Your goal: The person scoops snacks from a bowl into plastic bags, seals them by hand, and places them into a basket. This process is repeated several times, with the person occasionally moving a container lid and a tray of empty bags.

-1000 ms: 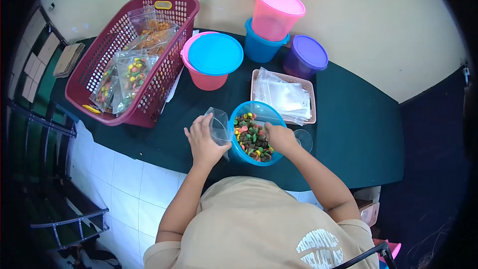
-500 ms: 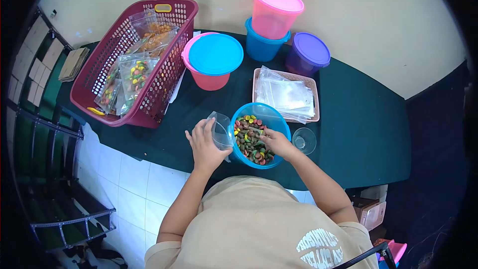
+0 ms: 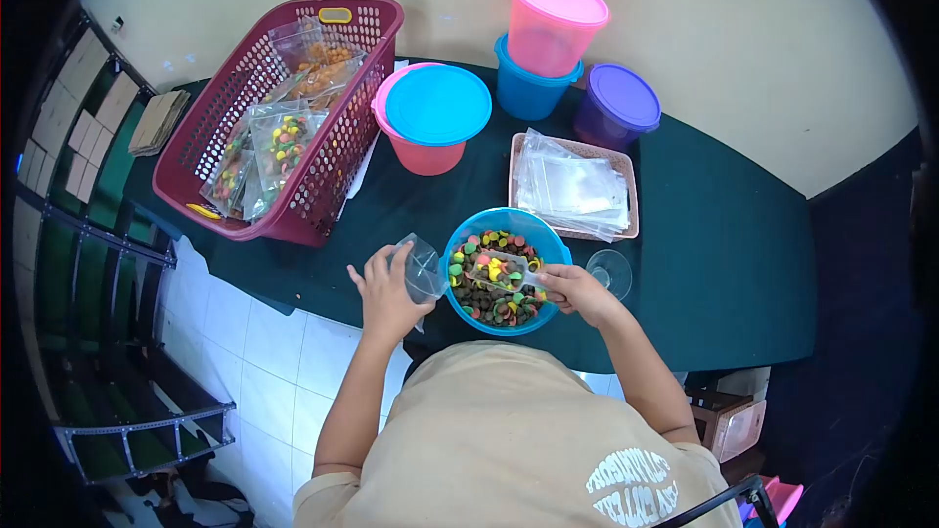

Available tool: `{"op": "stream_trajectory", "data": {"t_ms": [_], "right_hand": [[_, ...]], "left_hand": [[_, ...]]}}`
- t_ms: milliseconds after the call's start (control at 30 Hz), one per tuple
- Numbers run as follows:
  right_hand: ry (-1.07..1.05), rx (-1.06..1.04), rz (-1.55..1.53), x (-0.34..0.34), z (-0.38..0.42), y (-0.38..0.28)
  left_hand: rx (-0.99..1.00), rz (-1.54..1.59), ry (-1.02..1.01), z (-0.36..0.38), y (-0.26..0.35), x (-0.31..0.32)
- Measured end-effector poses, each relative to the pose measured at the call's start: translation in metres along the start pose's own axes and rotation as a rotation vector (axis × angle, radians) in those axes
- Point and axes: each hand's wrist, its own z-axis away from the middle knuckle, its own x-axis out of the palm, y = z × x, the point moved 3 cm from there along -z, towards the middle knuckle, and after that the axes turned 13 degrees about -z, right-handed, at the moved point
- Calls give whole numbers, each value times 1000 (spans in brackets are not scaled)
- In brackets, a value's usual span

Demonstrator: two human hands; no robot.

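My right hand is closed on the handle of a clear scoop heaped with colored and brown candies. The scoop is over a blue tub holding many more of these round candies. My left hand grips a clear plastic bag, its mouth spread beside the tub's left rim. Just right of the tub stands a small clear cup.
A maroon basket of filled bags stands at left. Behind are a blue-lidded pink tub, stacked pink and blue tubs, a purple tub and a tray of clear bags. Folded cardboard lies far left.
My right hand has come up and slightly right, lifting the scoop out of the candies, now full. My left hand has shifted slightly left with the bag. The whole view has shifted a little.
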Motion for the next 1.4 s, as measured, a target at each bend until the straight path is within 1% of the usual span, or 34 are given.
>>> {"op": "stream_trajectory", "data": {"t_ms": [33,100,133,167,200,233,300,433,533,600,633,700,733,767,800,833,900,967,1033,1067,1100,1133,1167,1233,1267,1300,1367,1400], "right_hand": [[-2,-2,6,-3,2,1],[80,-119,16,-10,8,3],[80,-119,19,-10,10,4],[120,-228,68,-9,15,2],[159,-338,117,-8,20,-2],[156,-338,119,-8,23,-2],[114,-352,1,-8,31,-6],[91,-413,12,4,50,-23],[30,-426,-8,14,53,-30],[94,-344,208,17,48,-31],[94,-346,209,19,47,-34],[42,-277,204,24,44,-40],[40,-280,209,26,42,-42],[52,-336,308,28,41,-46],[62,-392,408,31,41,-51],[56,-396,416,34,43,-58],[-4,-326,436,41,50,-70],[-34,-364,474,44,48,-77],[-34,-488,632,60,63,-97],[22,-452,787,69,70,-110],[19,-455,787,74,77,-121],[-51,-577,920,83,83,-131],[-123,-703,1053,93,94,-144],[-128,-761,1182,119,123,-173],[-168,-808,1200,129,132,-186],[-207,-855,1217,138,141,-198],[-249,-983,1324,157,155,-219],[-252,-973,1294,163,155,-227]], "left_hand": [[-4,3,5,2,-2,-5],[7,30,43,6,-3,-16],[34,38,48,8,-3,-20],[33,40,49,9,-1,-24],[102,43,41,10,4,-29],[170,46,34,10,10,-32],[192,40,24,9,20,-37],[282,59,28,6,43,-44],[359,63,-18,6,55,-46],[378,75,-16,6,60,-47],[395,90,-17,7,63,-47],[420,95,5,9,68,-46],[441,139,-17,10,71,-46],[461,184,-38,11,75,-45],[472,157,-27,12,77,-45],[466,158,-19,12,77,-46],[450,162,0,11,77,-49],[443,185,6,11,74,-54],[438,209,17,8,73,-62],[437,323,-7,7,72,-67],[436,437,-34,5,71,-73],[454,535,-141,0,71,-82],[452,530,-132,-5,71,-95],[558,939,-454,-10,78,-115],[654,1015,-473,-15,82,-123],[656,1010,-464,-23,83,-126],[759,1345,-500,-39,87,-129],[758,1458,-549,-43,90,-128]]}}
